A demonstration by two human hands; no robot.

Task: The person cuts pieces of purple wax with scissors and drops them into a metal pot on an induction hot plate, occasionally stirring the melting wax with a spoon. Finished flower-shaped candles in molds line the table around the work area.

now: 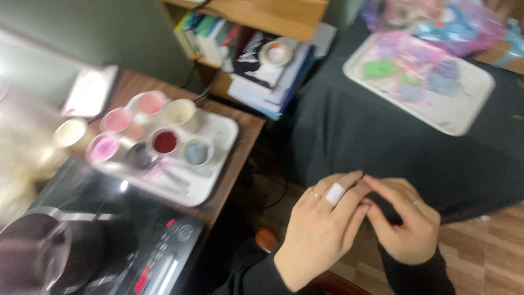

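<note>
My left hand [319, 229] and my right hand [404, 224] meet low in the view, fingertips touching. The left hand has a ring and a white plaster on one finger; the right hand's fingers rest against that finger. Neither hand holds an object. Both sleeves are black. To the left, apart from my hands, a white tray [218, 131] carries several small cups of coloured liquid: pink, dark red, pale blue and cream.
A black induction cooktop [147, 240] with a pot and glass lid [33, 251] sits at the lower left. A second white tray [464, 104] of pastel shapes lies on a dark cloth at the upper right. Books [262, 60] fill a wooden shelf behind.
</note>
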